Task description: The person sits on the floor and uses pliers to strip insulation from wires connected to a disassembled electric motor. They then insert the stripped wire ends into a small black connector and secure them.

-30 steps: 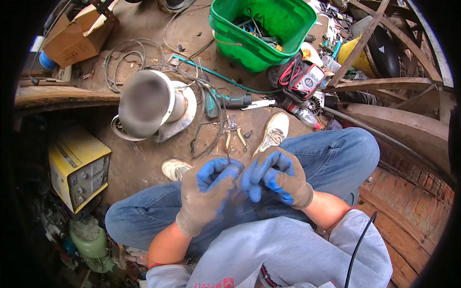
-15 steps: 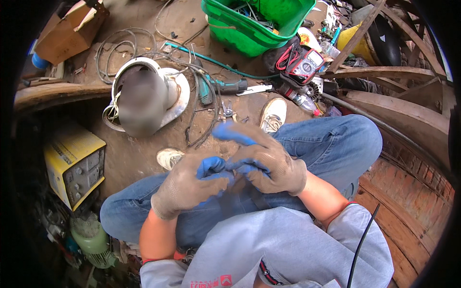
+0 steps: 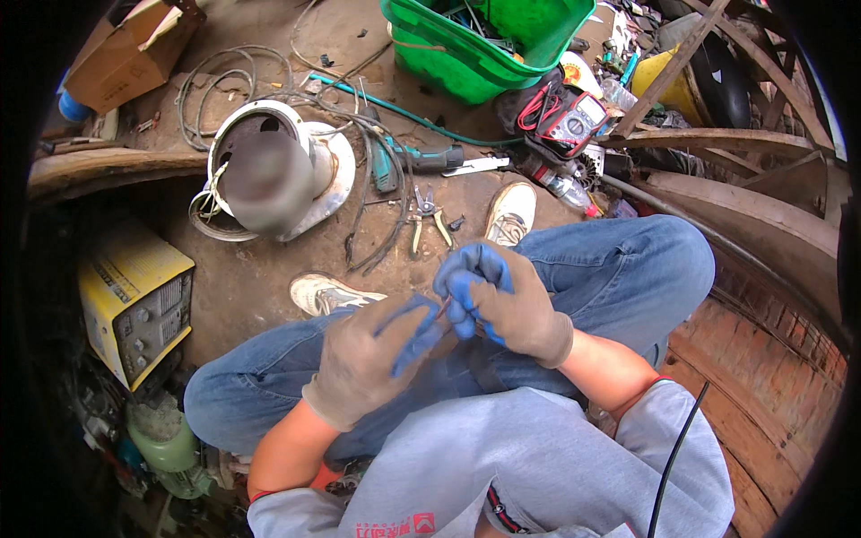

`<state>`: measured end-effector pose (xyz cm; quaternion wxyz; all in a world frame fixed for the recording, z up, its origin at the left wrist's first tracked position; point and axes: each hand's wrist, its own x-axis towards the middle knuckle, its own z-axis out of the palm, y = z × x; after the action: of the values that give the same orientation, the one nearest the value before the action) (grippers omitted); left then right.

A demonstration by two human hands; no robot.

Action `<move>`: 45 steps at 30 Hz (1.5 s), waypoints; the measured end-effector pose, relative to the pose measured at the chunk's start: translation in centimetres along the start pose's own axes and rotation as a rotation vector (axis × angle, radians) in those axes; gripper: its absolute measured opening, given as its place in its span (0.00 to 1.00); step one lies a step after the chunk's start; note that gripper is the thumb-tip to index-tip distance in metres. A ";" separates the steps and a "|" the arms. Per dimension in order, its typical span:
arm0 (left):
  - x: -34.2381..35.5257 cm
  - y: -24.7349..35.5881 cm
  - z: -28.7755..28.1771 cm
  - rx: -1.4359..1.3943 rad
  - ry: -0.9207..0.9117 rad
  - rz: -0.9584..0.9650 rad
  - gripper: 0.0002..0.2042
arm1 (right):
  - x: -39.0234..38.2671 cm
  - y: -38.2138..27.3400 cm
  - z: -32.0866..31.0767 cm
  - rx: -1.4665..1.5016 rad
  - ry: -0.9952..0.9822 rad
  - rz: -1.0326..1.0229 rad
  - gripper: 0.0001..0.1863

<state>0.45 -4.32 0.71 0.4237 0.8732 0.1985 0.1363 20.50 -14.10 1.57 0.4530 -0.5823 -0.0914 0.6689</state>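
Observation:
Both hands wear grey gloves with blue palms and meet above my lap. My left hand [image 3: 368, 354] has its fingers closed on a thin reddish wire-like piece [image 3: 445, 307], blurred by motion. My right hand [image 3: 502, 300], just to its right, curls its fingers around the same small piece. Beyond them on the ground lie yellow-handled pliers [image 3: 439, 229], a teal power tool [image 3: 386, 170] and loops of dark cable [image 3: 193, 117]. A white metal cylinder [image 3: 332, 188] with a flange and loose wires stands to their left, its opening partly blurred.
A yellow machine [image 3: 134, 305] and green motor [image 3: 166, 435] sit at left. A green tub [image 3: 457, 76] of tools, a multimeter [image 3: 578, 125], plastic bottle [image 3: 569, 193] and metal bar [image 3: 700, 233] are beyond. Wooden framing [image 3: 717, 134] lines the right; a cardboard box [image 3: 126, 67] stands upper left.
My right hand's fingers, stretched upward half a second ago, are now curled beside my left hand. The whole scene sits slightly higher in the view than a second ago.

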 end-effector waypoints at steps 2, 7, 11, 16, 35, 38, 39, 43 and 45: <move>-0.2 -1.0 -0.2 -0.548 -0.083 -0.349 0.21 | -0.4 1.1 -0.1 -0.007 -0.044 -0.185 0.09; -0.1 -1.9 -1.2 -1.274 -0.408 -0.894 0.26 | 0.1 2.4 -1.4 -0.320 -0.221 -0.537 0.10; -1.0 -0.9 -0.5 -0.898 -0.296 -0.680 0.13 | 0.9 2.6 -1.4 -0.617 -0.180 -0.806 0.10; -1.4 -0.5 1.6 0.091 0.083 0.063 0.12 | 0.1 1.9 -0.4 -0.029 -0.100 0.025 0.10; -2.3 -0.8 0.7 -0.767 -0.271 -0.445 0.15 | -0.6 1.0 0.2 -0.139 -0.087 0.157 0.12; -2.5 -0.7 1.1 -0.288 -0.111 -0.079 0.18 | -0.8 2.3 -0.8 -0.220 -0.197 -0.077 0.10; -3.4 -1.4 2.1 -0.564 -0.173 -0.123 0.16 | -0.4 2.5 -1.2 -0.367 -0.274 -0.398 0.10; -4.4 -1.4 1.7 -1.279 -0.372 -0.504 0.17 | 0.4 2.0 -2.0 -0.544 -0.496 -0.757 0.11; -4.6 -1.1 1.4 -1.630 -0.464 -0.704 0.19 | 0.5 1.9 -1.8 -0.605 -0.510 -0.810 0.11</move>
<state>-3.30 -6.74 -1.35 0.9548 0.1987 0.2055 -0.0815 21.21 -15.57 -0.53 0.4500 -0.4244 -0.6015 0.5055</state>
